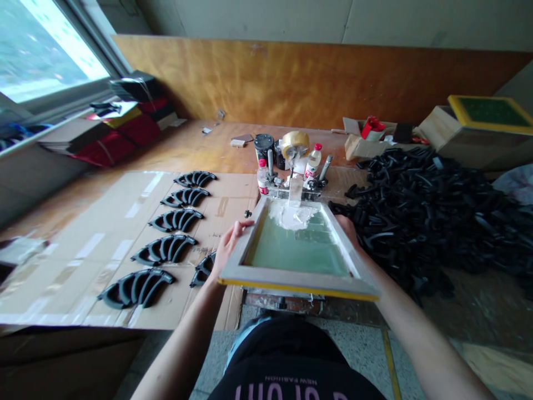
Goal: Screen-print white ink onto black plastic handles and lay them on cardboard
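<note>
A screen printing frame (297,282) is tilted in front of me, its near edge raised and edged in yellow. Green mesh (297,255) fills it, and white ink (293,215) is smeared at the far end. A clear squeegee-like blade (295,191) stands in the ink. My left hand (227,244) is closed on the frame's left side. On the right side my right hand (348,230) grips the frame, its fingers partly hidden behind it. Under the frame is a printing stand (283,303), mostly covered.
Fanned black curved parts (137,289) lie in rows on cardboard (79,266) at left. A heap of black parts (433,216) covers the right. Behind the stand are a tape roll (295,141), a dark can (264,145) and red-capped bottles (313,161). Boxes (470,147) stand back right.
</note>
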Available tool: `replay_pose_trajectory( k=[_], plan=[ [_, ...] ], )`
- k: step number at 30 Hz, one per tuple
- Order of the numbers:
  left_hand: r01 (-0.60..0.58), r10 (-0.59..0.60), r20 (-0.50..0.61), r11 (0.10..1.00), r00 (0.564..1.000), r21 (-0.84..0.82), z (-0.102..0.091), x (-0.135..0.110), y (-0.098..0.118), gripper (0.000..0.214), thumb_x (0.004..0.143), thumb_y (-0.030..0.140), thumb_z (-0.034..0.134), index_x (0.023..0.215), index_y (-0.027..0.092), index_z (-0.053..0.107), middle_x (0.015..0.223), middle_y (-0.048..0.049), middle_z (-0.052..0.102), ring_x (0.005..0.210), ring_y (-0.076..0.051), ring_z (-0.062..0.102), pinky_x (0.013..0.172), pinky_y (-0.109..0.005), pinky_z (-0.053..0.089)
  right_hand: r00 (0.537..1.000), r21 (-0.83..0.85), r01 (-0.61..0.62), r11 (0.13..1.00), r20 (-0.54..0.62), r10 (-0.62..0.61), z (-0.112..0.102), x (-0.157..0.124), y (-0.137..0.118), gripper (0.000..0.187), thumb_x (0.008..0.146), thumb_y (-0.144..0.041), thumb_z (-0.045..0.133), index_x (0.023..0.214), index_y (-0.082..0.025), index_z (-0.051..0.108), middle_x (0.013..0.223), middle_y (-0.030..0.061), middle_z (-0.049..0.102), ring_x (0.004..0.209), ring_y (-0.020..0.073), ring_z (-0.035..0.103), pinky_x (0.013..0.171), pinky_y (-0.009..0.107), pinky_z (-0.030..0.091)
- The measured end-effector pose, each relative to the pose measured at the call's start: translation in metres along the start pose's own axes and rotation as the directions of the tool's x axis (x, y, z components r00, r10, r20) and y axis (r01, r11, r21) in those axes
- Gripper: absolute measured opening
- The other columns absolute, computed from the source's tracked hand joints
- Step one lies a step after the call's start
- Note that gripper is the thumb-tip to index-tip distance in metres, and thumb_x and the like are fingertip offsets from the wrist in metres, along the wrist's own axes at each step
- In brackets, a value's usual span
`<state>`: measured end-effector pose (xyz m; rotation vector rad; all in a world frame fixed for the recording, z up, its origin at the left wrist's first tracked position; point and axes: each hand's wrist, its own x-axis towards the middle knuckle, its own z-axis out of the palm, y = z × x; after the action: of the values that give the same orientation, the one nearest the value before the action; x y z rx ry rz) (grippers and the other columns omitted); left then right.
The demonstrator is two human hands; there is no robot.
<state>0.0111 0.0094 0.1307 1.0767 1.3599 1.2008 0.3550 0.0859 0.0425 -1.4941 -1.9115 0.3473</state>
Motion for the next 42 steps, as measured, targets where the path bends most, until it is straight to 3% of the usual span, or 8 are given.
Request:
replay_pose_trajectory(
  k=[5,8,14,22,27,32,38,42],
  plan=[
    [0.234,-0.236,0.056,0.971,0.970,0.039,-0.006,-0.018,-0.070,0.068,0.074,0.055,0.065,0.131,0.018,0.056,0.082,-0.0029,0.069,0.065,-0.016,0.062,0.057,-0.024,0.047,0.989,-0.158,0.040,0.987,-0.132,-0.061,-0.005,0.052,-0.022,0.047,0.079,-0.020,0.067,0.125,-0.014,0.059,0.131,0.0148,0.055,0.120,0.0262,0.052,0.103,0.040,0.043],
    [0.276,-0.277,0.052,0.961,0.960,0.031,-0.003,-0.014,-0.102,0.078,0.074,0.053,0.065,0.141,0.018,0.044,0.080,-0.0031,0.069,0.068,-0.017,0.064,0.060,-0.025,0.049,0.979,-0.227,0.205,0.952,0.041,-0.201,0.019,0.078,-0.060,0.055,0.077,-0.019,0.071,0.128,-0.015,0.054,0.130,0.0146,0.052,0.122,0.0278,0.047,0.103,0.041,0.041],
    [0.271,-0.278,0.052,0.957,0.959,0.102,-0.005,-0.008,-0.120,0.071,0.078,0.057,0.060,0.136,0.018,0.050,0.101,-0.0080,0.072,0.087,-0.021,0.067,0.074,-0.028,0.051,0.918,-0.364,0.265,0.893,0.379,-0.118,0.049,0.067,-0.090,0.009,0.084,-0.014,0.058,0.092,-0.014,0.062,0.095,0.0117,0.065,0.094,0.0234,0.057,0.085,0.033,0.044],
    [0.270,-0.276,0.062,0.959,0.959,0.084,-0.005,-0.010,-0.121,0.071,0.079,0.058,0.058,0.137,0.018,0.049,0.115,-0.0100,0.069,0.099,-0.023,0.067,0.081,-0.030,0.052,0.649,-0.033,0.618,0.786,0.585,-0.486,0.014,0.020,-0.091,0.011,0.077,-0.006,0.057,0.078,-0.017,0.060,0.081,0.0046,0.063,0.083,0.0186,0.055,0.074,0.027,0.040],
    [0.279,-0.281,0.066,0.959,0.957,0.043,-0.004,-0.012,-0.108,0.067,0.078,0.055,0.060,0.133,0.016,0.052,0.103,-0.0088,0.072,0.092,-0.022,0.068,0.077,-0.029,0.053,0.806,-0.142,0.523,0.841,0.405,-0.433,0.025,0.016,-0.086,0.011,0.084,-0.012,0.054,0.081,-0.017,0.063,0.083,0.0061,0.062,0.085,0.0194,0.054,0.074,0.029,0.041],
    [0.325,-0.324,0.047,0.946,0.945,-0.002,-0.002,-0.015,-0.097,0.065,0.076,0.050,0.064,0.131,0.016,0.053,0.086,-0.0068,0.073,0.072,-0.019,0.067,0.062,-0.027,0.052,0.753,-0.067,0.585,0.808,0.414,-0.511,0.029,-0.001,-0.084,0.014,0.087,-0.014,0.054,0.093,-0.016,0.067,0.088,0.0079,0.064,0.092,0.0211,0.056,0.080,0.031,0.044],
    [0.281,-0.282,0.043,0.959,0.959,0.021,-0.007,-0.019,-0.061,0.067,0.075,0.055,0.065,0.131,0.019,0.056,0.083,-0.0044,0.070,0.069,-0.018,0.064,0.059,-0.025,0.049,0.928,-0.188,0.274,0.943,0.307,-0.209,0.020,0.072,-0.093,0.046,0.083,-0.031,0.067,0.128,-0.029,0.057,0.102,0.0037,0.068,0.091,0.0211,0.062,0.082,0.030,0.046],
    [0.252,-0.251,0.040,0.968,0.967,-0.015,-0.009,-0.015,-0.019,0.064,0.081,0.067,0.049,0.120,0.019,0.064,0.078,-0.0026,0.068,0.063,-0.015,0.059,0.054,-0.023,0.045,0.991,-0.290,0.073,0.954,0.128,-0.037,-0.004,0.108,-0.071,0.053,0.086,-0.039,0.062,0.136,-0.029,0.050,0.102,0.0064,0.069,0.089,0.0249,0.063,0.084,0.035,0.045]
  ],
)
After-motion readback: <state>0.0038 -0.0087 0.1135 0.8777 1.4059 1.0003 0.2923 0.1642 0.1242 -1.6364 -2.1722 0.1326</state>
